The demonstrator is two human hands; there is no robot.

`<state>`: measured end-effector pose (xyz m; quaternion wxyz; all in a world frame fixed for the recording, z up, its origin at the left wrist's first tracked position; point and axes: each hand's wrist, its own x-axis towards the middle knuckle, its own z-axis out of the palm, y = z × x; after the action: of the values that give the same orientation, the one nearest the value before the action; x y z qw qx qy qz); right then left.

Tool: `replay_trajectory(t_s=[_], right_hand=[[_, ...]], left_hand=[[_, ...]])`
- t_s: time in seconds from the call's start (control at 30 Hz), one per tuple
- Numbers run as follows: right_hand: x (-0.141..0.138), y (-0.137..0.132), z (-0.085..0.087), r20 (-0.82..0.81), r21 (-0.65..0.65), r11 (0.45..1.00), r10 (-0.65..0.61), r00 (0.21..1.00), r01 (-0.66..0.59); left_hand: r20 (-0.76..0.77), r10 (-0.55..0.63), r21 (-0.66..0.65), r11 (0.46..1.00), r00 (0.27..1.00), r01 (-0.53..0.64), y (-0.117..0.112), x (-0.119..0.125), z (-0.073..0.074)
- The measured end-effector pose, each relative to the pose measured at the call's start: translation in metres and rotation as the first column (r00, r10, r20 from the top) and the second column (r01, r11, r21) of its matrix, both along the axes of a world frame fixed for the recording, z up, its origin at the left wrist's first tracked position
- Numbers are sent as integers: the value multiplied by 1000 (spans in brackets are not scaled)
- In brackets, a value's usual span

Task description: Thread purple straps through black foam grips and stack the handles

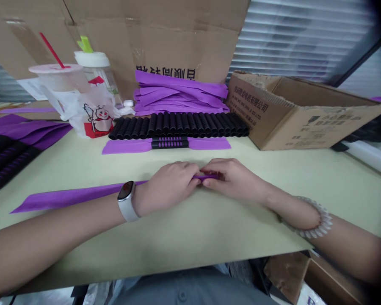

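Note:
A long purple paper strip (76, 195) lies across the pale green table (190, 239) and runs into my hands. My left hand (167, 187) and my right hand (230, 180) meet at its narrowed end, and both pinch it. Their fingers hide part of that end. Just beyond my hands lies a black ribbed piece banded by purple strips (169, 144). Behind it stands a row of black ribbed tubes (178, 126), backed by a stack of purple strips (179, 91). A smartwatch (126, 201) circles my left wrist.
An open cardboard box (292, 112) sits at the back right, with a large upright cardboard sheet (165, 40) behind the stack. A printed plastic bag (98, 118) and drink cups (59, 76) stand back left. More purple-and-black pieces (15, 148) lie at the left edge.

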<state>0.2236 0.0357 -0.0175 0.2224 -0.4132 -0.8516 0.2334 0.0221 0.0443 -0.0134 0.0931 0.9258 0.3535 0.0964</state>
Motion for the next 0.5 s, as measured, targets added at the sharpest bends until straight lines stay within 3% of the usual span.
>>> replay_trajectory(t_s=[0.1, 0.2, 0.27, 0.33, 0.43, 0.5], right_hand=[[1, 4, -1, -180, -258, 966, -76, 981, 27], [9, 9, -5, -266, -335, 940, -159, 951, 63], [19, 12, -3, -221, -234, 962, -191, 957, 138], [29, 13, 4, -76, -47, 985, -172, 982, 168], [26, 9, 24, 203, 248, 969, -73, 976, 21], [10, 0, 38, 307, 355, 930, -18, 952, -96]], left_hand=[[90, 24, -98, 995, 996, -15, -2, -3, 5], [122, 39, -159, 987, 992, -19, 3, -10, 7], [60, 56, -213, 976, 997, -42, 10, -18, 10], [3, 64, -244, 968, 998, -61, 16, -27, 17], [-13, 55, -226, 972, 998, -56, 14, -34, 33], [-22, 30, -171, 985, 999, -34, 5, -31, 47]])
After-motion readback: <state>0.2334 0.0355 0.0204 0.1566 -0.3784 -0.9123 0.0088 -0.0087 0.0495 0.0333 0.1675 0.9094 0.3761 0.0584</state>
